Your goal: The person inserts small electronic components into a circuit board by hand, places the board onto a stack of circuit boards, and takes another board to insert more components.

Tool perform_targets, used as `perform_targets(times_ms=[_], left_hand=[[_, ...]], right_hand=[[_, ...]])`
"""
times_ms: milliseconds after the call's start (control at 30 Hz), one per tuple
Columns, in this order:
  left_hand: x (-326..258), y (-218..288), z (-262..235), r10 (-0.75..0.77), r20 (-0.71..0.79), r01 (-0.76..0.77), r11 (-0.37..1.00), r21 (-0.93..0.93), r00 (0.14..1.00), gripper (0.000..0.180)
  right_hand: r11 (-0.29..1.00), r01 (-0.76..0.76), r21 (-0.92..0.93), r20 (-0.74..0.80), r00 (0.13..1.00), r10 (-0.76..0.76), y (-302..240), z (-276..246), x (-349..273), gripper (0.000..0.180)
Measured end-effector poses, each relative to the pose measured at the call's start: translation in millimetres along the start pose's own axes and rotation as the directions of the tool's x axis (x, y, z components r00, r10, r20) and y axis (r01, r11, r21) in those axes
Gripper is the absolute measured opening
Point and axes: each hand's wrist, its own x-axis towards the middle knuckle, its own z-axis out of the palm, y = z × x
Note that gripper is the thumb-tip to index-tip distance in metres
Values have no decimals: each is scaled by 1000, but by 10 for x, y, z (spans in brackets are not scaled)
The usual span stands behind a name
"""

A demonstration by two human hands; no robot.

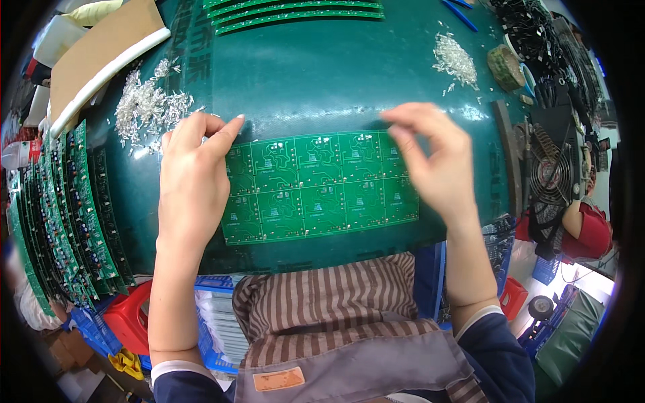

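Note:
A green printed circuit board panel, divided into a grid of repeated units, lies flat on the table in front of me. My left hand is over its left edge, with fingers curled and thumb against them; whatever they may hold is too small to make out. Over the board's right end is my right hand, smeared by motion, its thumb and forefinger near each other. Beyond my left hand lies a heap of small clear parts with thin leads. A smaller similar heap sits at the far right.
Several green boards are stacked at the far edge of the green table. Populated boards stand in a row at left, below a cardboard piece. Blue-handled pliers, a fan and black cables are at right.

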Motion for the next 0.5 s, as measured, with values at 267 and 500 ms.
perform_targets(times_ms=[267,500], left_hand=[[-107,83,-61,-142,-74,125,972,-199,987,13],[-102,80,-13,-241,-14,225,924,-309,970,13]], right_hand=[[831,-344,-437,-235,936,263,614,-331,159,18],[840,-276,-467,-189,959,210,626,-272,137,10]])
